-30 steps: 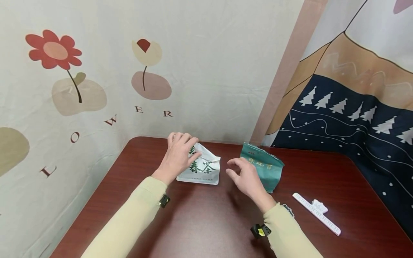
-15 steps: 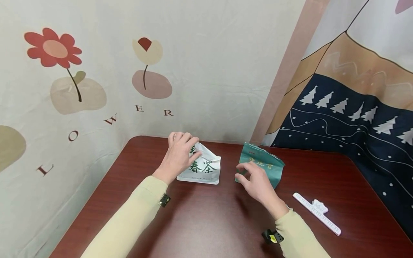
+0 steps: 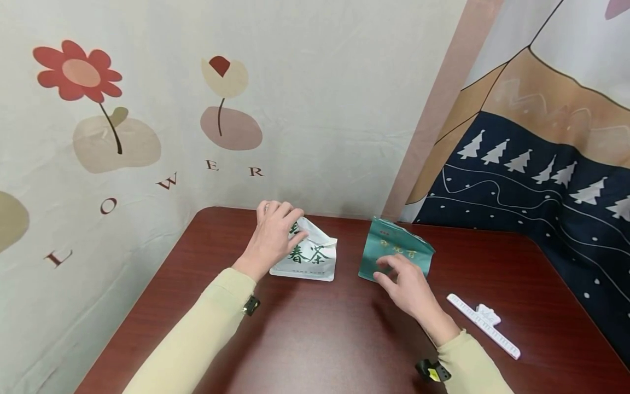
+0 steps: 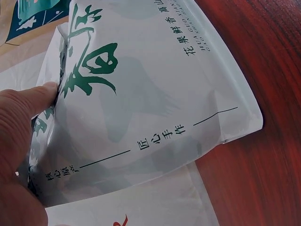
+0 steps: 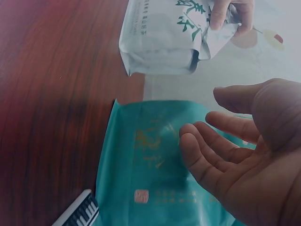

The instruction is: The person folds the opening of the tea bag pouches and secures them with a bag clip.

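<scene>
A white tea bag (image 3: 307, 260) with green characters stands near the back of the table, its top folded over. My left hand (image 3: 270, 238) holds that folded top, the thumb pressing on the front as the left wrist view shows. To the right stands a green tea bag (image 3: 371, 251) with gold characters. In front of it hovers my right hand (image 3: 408, 284), its fingers loosely bent and nothing between them. A white bag clip (image 3: 484, 325) lies on the table, right of that hand.
The dark red wooden table (image 3: 320, 339) reaches back to a printed cloth (image 3: 320, 109) behind both bags. Another cloth with trees (image 3: 531, 180) hangs at the right edge.
My right hand has moved to the right, from the gap between the bags to the front of the green one, towards the clip. The left hand keeps its hold on the white bag.
</scene>
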